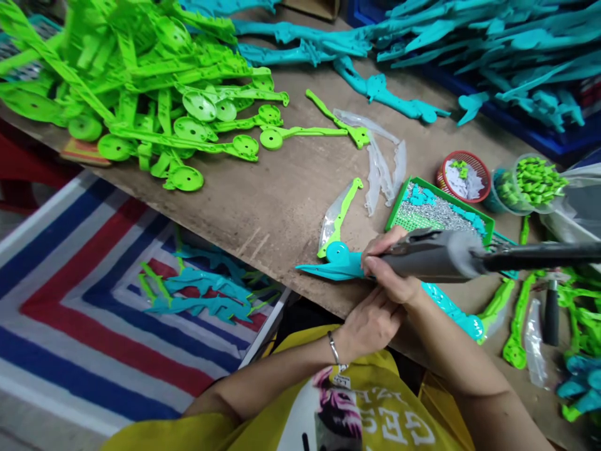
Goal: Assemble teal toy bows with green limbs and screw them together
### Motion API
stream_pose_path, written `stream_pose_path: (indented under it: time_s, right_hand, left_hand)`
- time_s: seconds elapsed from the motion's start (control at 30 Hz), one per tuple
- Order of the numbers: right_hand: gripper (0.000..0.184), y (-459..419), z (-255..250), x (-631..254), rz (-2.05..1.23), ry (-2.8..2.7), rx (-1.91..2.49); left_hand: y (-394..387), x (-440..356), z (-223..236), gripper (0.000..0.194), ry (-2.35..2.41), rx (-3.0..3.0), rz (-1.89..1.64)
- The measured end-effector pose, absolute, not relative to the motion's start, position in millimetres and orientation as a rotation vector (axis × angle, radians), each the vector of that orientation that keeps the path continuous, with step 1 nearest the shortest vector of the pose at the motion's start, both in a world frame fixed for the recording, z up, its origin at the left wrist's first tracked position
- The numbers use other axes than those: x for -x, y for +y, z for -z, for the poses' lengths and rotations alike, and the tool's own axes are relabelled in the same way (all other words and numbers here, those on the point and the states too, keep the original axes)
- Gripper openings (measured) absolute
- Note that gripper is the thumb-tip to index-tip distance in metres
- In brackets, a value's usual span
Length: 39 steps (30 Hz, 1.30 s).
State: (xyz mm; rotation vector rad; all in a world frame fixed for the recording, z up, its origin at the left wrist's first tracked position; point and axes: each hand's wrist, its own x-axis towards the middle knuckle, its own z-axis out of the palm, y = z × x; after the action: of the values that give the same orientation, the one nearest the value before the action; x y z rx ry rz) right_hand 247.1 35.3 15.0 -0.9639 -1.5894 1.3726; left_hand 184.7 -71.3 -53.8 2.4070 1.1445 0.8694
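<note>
Right hand (397, 275) is wrapped around the front end of a chunky grey tool (432, 257), thumb and fingers closed on its body, with a black length running off to the right from its back end. Left hand (370, 322), the one with the silver bracelet (333, 347), is tucked in on the near side of it, fingers pressed together and curled. Its fingertips are hidden under the other hand, so I honestly can't tell if they're pinching anything.

The teal part (323, 269) is lying at the near edge of the brown table (282, 200), its pointed end sticking out left and the rest running in under the hands. Just beyond its rounded bit there's a green-and-clear blade (340, 219), and farther out some loose clear pieces (380, 172).

Right past the tool you've got a green tray (416, 220) with silvery bits and small teal bits in it, then a red basket (439, 178) and a tub of little green pieces (539, 178) on the far right. Big heap of green parts (141, 94) far left, pile of teal ones (469, 44) far right. More finished-looking teal pieces (206, 291) sit down on the striped sheet (70, 294), near left.
</note>
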Motion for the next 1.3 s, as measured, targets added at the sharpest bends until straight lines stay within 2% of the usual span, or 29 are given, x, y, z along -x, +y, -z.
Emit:
stream_pose_path:
  time_s: [0.2,0.4,0.47,0.73,1.3]
  right_hand:
    - [0.02,44,-21,-252,-1.365,-1.65,0.745]
    - [0.014,84,-35,-298,-0.717,-1.171,0.948]
    - [0.012,99,-32,-313,-0.625,-1.103,1.039]
    - [0.023,117,-8,-326,-0.614,-1.084,1.099]
    - [0.021,120,-13,-326,-0.722,-1.177,1.098]
  left_hand:
    - [-70,-185,53,0.027,1.206,-2.369,-0.991]
    - [-68,-182,46,0.043,1.221,-2.476,-0.961]
    - [-67,-182,46,0.043,1.23,-2.488,-0.959]
    - [-66,-182,46,0.044,1.239,-2.504,-0.973]
    - [-67,-183,48,0.043,1.24,-2.494,-0.981]
